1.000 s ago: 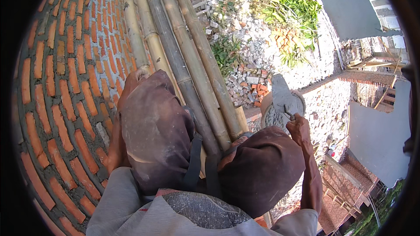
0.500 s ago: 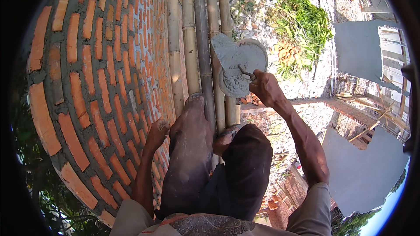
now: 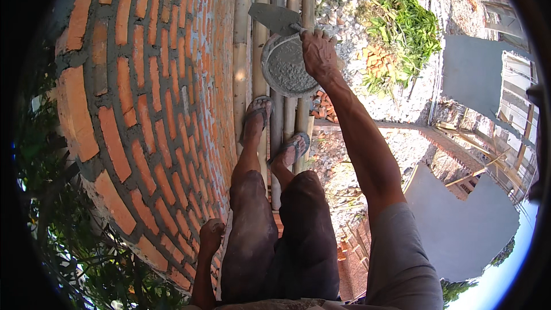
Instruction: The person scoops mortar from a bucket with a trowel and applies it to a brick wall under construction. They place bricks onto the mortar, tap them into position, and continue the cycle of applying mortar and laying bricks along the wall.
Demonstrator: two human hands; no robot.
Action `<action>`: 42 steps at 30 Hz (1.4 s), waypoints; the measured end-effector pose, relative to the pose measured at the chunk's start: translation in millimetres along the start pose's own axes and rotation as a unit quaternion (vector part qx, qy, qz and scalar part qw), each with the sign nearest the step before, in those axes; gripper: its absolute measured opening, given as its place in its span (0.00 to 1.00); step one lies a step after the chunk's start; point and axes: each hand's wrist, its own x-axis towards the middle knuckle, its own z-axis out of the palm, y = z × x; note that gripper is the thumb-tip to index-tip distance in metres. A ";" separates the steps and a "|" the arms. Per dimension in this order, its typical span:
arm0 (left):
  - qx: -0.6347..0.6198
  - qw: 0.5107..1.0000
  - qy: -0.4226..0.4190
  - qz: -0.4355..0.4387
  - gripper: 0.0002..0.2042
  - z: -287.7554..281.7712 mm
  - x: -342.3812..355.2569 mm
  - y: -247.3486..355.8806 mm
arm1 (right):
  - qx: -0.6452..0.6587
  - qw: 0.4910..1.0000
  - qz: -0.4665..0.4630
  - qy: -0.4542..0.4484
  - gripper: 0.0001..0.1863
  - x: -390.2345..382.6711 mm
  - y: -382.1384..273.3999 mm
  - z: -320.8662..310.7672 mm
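We see the right hand (image 3: 319, 57) out at the end of a nearly straight arm, its fingers wrapped firmly round the handle of a trowel (image 3: 274, 18). The blade sticks out just left of those knuckles, tip toward the wall; held by the handle, it presumably leaves the skin out of the wet stuff. The left hand (image 3: 212, 235), well back from the right one and close to the thigh, looks loosely curled; we make out nothing in it, and cannot tell whether its fingers press together or whether it touches the wall (image 3: 155, 80) on its left.

Just below and left of the right hand sits the bucket (image 3: 266, 73), probably set there for a short reach. It appears to rest on the poles (image 3: 241, 34), ahead of the sandalled left foot (image 3: 256, 117) and right foot (image 3: 293, 149), which we judge are spread over several poles for balance.

The trowel's blade is grey, broad and tapering, with a dull face; we cannot tell how much mortar clings to it. The mortar (image 3: 290, 69) in the bucket is pale grey, lumpy and wet-looking.

Farther off, right of the hand and lower down, lie rubble (image 3: 330, 8) and green leaves (image 3: 396, 23).
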 end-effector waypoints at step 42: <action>-0.055 0.991 -0.032 -0.114 0.32 -12.6 -20.8 -51.3 | 0.059 0.892 0.304 -0.329 0.15 -112.6 2.5 35.3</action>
